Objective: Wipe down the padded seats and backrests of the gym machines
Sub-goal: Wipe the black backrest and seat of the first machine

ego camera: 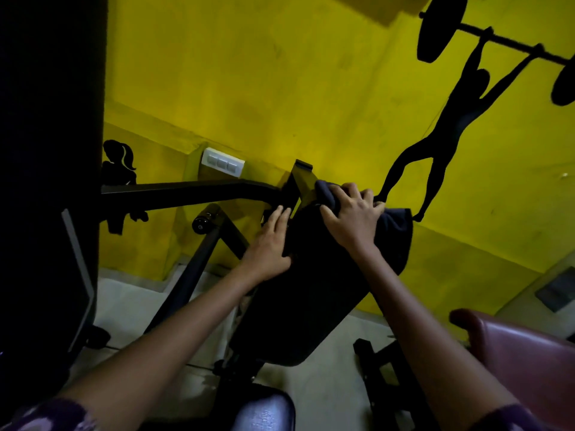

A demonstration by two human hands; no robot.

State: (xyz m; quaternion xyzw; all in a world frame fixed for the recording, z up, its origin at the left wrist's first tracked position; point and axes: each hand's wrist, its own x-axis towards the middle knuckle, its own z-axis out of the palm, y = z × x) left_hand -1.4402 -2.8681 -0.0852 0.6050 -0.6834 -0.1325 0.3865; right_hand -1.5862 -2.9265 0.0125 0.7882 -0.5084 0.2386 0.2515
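Observation:
A black padded backrest point(311, 293) slopes up from a dark seat point(264, 412) at the bottom centre. My right hand point(351, 216) presses a dark grey cloth point(395, 222) onto the backrest's top end, fingers spread over the bunched fabric. My left hand point(270, 241) holds the backrest's upper left edge, thumb curled round the side and fingers lying along it. The cloth hangs over the top right corner of the pad.
The black machine frame point(186, 194) runs left from the backrest, with a slanted strut point(186, 275) below. A big dark machine column point(46, 181) fills the left. A maroon padded seat point(522, 362) is at the lower right. The yellow wall point(280, 88) stands close behind.

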